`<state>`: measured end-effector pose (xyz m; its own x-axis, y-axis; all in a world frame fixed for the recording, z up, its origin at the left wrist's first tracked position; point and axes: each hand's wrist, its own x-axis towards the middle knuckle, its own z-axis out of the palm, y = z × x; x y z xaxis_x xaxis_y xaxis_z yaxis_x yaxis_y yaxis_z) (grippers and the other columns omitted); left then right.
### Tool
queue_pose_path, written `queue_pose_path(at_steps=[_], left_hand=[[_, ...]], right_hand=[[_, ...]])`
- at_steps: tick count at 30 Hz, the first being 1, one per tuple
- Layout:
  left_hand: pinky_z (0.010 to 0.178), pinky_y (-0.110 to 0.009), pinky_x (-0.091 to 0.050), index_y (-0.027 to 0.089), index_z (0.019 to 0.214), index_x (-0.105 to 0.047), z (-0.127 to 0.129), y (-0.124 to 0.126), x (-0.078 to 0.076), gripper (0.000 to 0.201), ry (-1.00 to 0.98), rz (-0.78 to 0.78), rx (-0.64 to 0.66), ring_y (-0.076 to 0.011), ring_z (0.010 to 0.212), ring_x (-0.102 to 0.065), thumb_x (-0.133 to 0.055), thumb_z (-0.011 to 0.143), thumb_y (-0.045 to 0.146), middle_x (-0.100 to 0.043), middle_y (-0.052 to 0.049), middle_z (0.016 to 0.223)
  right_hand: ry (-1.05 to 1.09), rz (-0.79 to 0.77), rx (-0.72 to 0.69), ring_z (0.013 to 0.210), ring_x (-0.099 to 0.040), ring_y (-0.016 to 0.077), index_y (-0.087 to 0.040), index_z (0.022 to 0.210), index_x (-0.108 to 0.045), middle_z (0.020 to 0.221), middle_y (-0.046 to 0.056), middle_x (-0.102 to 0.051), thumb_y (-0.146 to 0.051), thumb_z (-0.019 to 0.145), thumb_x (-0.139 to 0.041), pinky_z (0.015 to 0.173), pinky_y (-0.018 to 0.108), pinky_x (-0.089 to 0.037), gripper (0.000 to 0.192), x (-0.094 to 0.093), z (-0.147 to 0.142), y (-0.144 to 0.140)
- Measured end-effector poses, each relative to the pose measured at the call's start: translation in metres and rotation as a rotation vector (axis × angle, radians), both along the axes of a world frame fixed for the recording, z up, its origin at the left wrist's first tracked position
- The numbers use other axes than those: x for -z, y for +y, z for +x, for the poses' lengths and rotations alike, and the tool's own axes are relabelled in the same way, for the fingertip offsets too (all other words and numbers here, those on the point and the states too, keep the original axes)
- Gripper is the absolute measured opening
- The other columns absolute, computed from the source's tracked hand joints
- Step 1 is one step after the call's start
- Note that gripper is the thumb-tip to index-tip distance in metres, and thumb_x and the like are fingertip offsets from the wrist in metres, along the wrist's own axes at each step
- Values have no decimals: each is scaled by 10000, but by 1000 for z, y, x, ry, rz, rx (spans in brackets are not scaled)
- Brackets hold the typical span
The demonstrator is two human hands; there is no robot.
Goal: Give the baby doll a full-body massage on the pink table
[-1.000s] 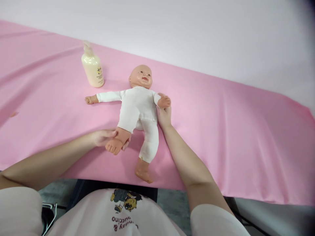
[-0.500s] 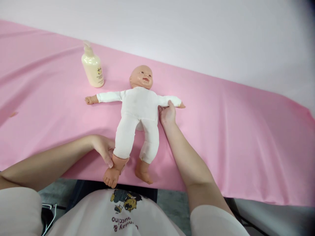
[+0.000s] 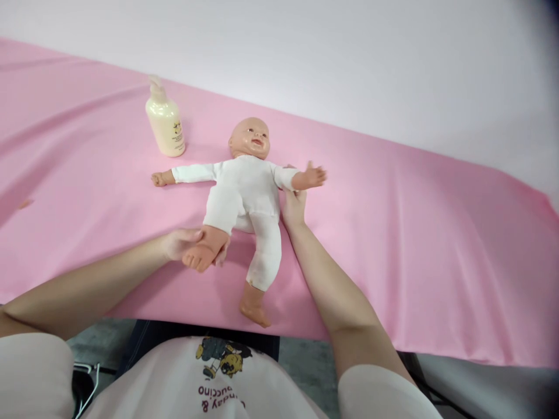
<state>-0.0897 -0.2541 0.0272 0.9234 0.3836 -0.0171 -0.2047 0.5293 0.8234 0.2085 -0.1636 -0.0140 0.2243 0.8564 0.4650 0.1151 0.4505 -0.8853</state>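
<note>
Left hand: the left hand (image 3: 178,243) is wrapped round the doll's raised lower leg (image 3: 211,238), thumb on top, fingertips (image 3: 222,254) showing past the far side; it seems to be bearing the leg's weight.
Raised leg: within that grip, bent at the hip, its foot (image 3: 198,258) clear of the cloth; the hold near the ankle probably lets the whole leg be bent.
Right hand: the right hand (image 3: 295,205) is closed about the doll's near sleeve (image 3: 283,176) from below, most fingers hidden behind it; this likely props the bent arm up.
Raised forearm: just above the right grip, the small hand (image 3: 313,176) open and slightly blurred.
Doll: the doll (image 3: 257,192) lies face up between the two grips, head beyond them, probably so both limbs are within easy reach.
Free leg: right of the left grip, stretched toward the person.
Free arm: beyond the left grip, laid straight out sideways.
Bottle: the pump bottle (image 3: 168,129) stands upright farther beyond the left grip, perhaps set there to leave room for the limbs.
Cloth: the pink cloth (image 3: 371,233) spreads under everything, likely as covering for the surface.
</note>
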Motion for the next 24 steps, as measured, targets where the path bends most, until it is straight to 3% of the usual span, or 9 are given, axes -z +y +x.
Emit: queue_pose_path(at_steps=[4,7,12,15,19,24], left_hand=[[749,-374,-474,142,889,-709,4,2,-4,550,2,-76,-255,-190,632,-548,-688,755,675,-586,-49,658],[709,-348,-464,123,874,-690,7,3,-10,525,8,-132,-366,-188,643,-559,-734,746,631,-592,-43,675],[719,-345,-455,122,891,-693,7,3,-7,521,-8,-122,-353,-190,668,-573,-711,770,628,-608,-48,698],[738,-359,-459,134,924,-711,5,3,-3,562,8,-87,-268,-196,670,-578,-687,757,670,-622,-56,696],[682,-374,-487,176,943,-718,2,0,-2,568,26,-44,-24,-224,641,-599,-704,705,691,-664,-87,709],[677,-346,-550,146,1050,-697,1,-4,-8,561,42,-22,446,-272,757,-704,-827,659,527,-743,-131,892]], right_hand=[[-311,128,-26,1364,-506,250,-304,1201,-693,1374,59,-595,-420,914,-584,1230,515,-334,327,-1,2,-3],[-399,141,-23,1369,-488,241,-323,1196,-706,1395,50,-567,-318,943,-517,1220,514,-344,315,0,3,-3],[-400,146,-21,1362,-501,252,-323,1206,-699,1391,54,-575,-348,945,-540,1210,516,-365,307,0,3,-2],[-272,161,-47,1343,-530,262,-309,1212,-685,1366,53,-607,-425,905,-620,1214,520,-363,334,-1,2,-2],[3,62,-56,1273,-599,238,-282,1208,-662,1292,34,-665,-400,831,-700,1186,481,-414,397,1,0,3],[405,-148,4,1090,-688,179,-275,1206,-626,1190,2,-706,-307,816,-645,925,348,-581,392,2,-5,5]])
